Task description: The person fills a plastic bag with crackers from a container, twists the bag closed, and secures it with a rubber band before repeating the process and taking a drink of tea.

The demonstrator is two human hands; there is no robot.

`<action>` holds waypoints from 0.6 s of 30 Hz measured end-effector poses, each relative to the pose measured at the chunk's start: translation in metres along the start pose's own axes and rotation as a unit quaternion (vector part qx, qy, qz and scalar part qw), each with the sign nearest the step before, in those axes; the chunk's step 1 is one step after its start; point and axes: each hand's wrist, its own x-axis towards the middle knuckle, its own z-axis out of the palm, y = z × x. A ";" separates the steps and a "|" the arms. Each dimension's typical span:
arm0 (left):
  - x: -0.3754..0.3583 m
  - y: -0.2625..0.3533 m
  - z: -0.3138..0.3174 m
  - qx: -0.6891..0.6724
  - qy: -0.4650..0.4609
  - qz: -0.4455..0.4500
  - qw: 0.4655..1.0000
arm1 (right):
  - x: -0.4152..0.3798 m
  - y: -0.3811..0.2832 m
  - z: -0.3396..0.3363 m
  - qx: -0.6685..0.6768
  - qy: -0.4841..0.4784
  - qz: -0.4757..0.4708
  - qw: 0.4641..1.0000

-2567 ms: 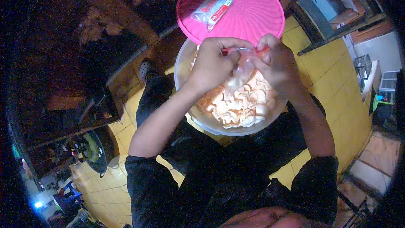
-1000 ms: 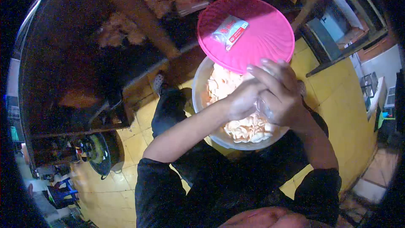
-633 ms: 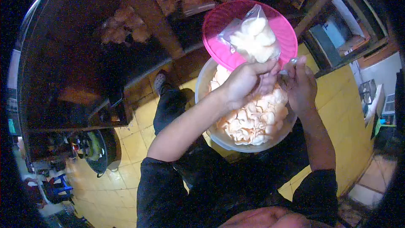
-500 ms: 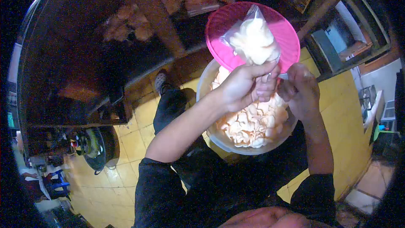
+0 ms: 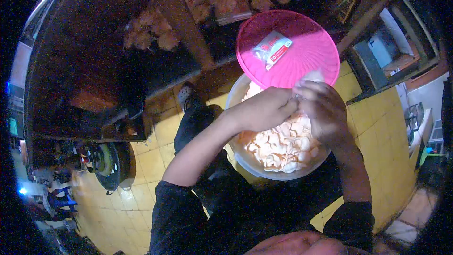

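Observation:
My left hand (image 5: 271, 107) and my right hand (image 5: 326, 108) meet above a wide translucent tub (image 5: 245, 160). Both are closed on a clear plastic bag (image 5: 313, 76), and only a pale part of it shows above my right fingers. My hands hide the rest of the bag and its pale contents. Pale, curled crackers (image 5: 283, 146) fill the tub below. A pink ribbed lid (image 5: 302, 33) lies at the tub's far edge. On the lid rests a small clear packet (image 5: 273, 49) with a red and white label.
Dark wooden shelving (image 5: 188, 23) stands ahead, with brownish bundles (image 5: 151, 30) on it. A dark wide pan (image 5: 115, 165) sits on the yellow tile floor (image 5: 141, 198) at left. A wooden frame (image 5: 396, 47) stands at the right. My shoe (image 5: 186, 93) is beside the tub.
The filled bag, upright over the lid before, has swung down to my right hand and is mostly covered. My hands have come together, and the labelled packet on the lid is now visible.

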 end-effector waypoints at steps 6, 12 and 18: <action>-0.003 0.028 -0.011 0.340 0.121 0.048 0.931 | -0.002 -0.005 0.010 0.139 -0.033 0.308 0.941; 0.000 0.015 -0.009 0.195 0.267 0.155 0.931 | 0.024 -0.003 0.010 0.312 0.107 0.413 0.849; -0.005 0.030 -0.014 0.031 0.246 0.129 0.960 | 0.029 -0.004 0.008 0.536 0.128 0.417 0.723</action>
